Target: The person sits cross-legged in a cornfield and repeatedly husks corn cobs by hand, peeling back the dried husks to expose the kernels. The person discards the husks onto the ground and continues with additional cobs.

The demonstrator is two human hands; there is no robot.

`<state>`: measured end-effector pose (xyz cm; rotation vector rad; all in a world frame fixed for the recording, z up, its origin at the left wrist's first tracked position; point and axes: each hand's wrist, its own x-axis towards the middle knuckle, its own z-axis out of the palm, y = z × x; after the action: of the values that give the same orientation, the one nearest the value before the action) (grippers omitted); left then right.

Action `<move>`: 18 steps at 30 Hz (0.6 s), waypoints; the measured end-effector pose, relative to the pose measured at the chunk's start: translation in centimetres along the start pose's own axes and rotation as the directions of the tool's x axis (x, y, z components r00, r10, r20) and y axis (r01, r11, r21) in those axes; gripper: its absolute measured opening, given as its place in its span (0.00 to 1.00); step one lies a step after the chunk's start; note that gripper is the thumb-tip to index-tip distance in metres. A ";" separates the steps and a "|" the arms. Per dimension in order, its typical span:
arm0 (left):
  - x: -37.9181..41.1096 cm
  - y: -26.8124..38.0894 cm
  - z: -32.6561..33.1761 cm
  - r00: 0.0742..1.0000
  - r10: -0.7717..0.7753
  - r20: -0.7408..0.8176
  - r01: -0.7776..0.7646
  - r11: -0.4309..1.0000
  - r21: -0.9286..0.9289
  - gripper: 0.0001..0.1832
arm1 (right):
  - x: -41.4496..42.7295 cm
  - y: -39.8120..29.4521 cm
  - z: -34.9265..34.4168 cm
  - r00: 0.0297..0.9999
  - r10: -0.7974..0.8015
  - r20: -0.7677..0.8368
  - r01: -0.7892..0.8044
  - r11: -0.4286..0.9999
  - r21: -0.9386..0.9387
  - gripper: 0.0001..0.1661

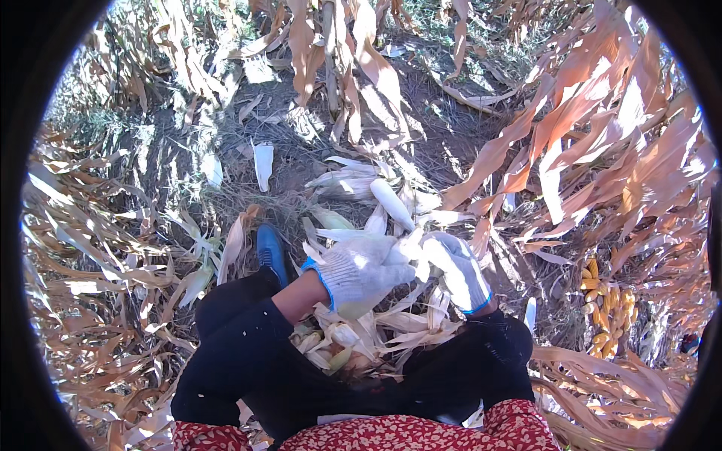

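Note:
My left hand, in a white knit glove with a blue cuff edge, is closed on a pale corn husk in front of my knees. My right hand, gloved the same way, grips that husk from the other side, so the two hands almost meet. Sun glare washes out the part between them, and whether an ear of corn is inside cannot be seen. Just beyond the fingers a smooth whitish ear-shaped piece lies on loose husks. More husks are heaped between my legs.
Several bare yellow corn ears lie in a pile on the ground at the right. Dry corn stalks and leaves lean in from the right, and another stalk stands ahead. A blue shoe is beside my left hand.

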<state>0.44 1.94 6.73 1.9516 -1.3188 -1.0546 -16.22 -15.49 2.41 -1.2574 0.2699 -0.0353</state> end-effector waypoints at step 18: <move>1.9 -1.9 -0.4 0.935 -0.303 -0.186 0.207 0.888 -0.410 0.14 | -0.1 6.0 5.0 0.951 0.126 -0.282 -0.138 0.990 -0.025 0.38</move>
<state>2.12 0.89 4.85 1.9058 -0.6678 -1.0578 -15.98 -8.93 -1.87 -1.2753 0.6024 -0.0932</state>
